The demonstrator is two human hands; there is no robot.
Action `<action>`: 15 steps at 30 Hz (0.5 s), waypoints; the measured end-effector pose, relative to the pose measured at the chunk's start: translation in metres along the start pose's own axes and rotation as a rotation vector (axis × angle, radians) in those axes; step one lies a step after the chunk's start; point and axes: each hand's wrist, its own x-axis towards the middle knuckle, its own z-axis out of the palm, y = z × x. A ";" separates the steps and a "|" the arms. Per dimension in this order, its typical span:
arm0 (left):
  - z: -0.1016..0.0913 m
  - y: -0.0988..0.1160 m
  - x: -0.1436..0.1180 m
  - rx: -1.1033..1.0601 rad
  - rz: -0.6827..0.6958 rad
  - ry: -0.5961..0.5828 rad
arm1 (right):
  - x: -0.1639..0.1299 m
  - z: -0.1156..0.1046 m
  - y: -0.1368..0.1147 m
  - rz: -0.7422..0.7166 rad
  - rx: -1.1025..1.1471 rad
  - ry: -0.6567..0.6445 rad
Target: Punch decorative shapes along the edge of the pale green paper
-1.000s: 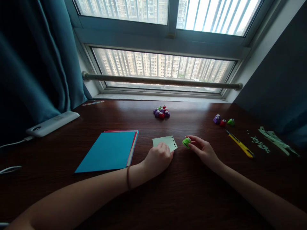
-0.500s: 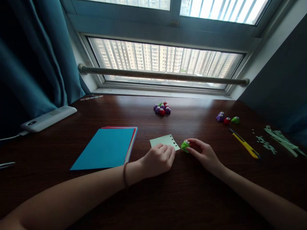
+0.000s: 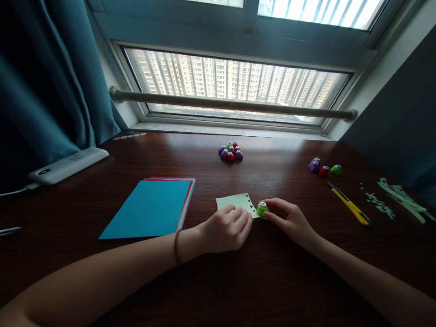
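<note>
Head view, the only one. A pale green paper was noted near the centre of the frame, small dark holes lined along its right side. A green punch was found at the paper's right edge, white button uppermost; whether the edge was fully seated in the slot could not be told. The punch was pinched between thumb and fingers of the right hand. The paper's lower part was covered by the left hand, fingers bent and close together; pressed or gripped, could not be told. The hands were near each other but apart. A yellow cutter was seen at right of frame, untouched.

Step in hand, as judged: best done with the sheet kept flat and unmoving, the edge fed squarely into the slot, even spacing from the last hole checked, the punch kept level and its button pressed straight down.

Against the frame of one second earlier: the punch, then held tilted and clear of the sheet, had been brought upright to its edge. The left fingers had been shifted nearer that edge. Less of the upper window was shown, the view having been dipped.
</note>
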 end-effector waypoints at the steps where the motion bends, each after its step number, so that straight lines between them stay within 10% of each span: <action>1: 0.000 0.000 0.000 -0.004 0.007 0.001 | 0.000 0.000 0.000 -0.002 -0.005 0.003; 15: 0.002 0.000 0.000 -0.059 0.038 -0.049 | -0.001 -0.001 -0.008 -0.036 -0.155 -0.059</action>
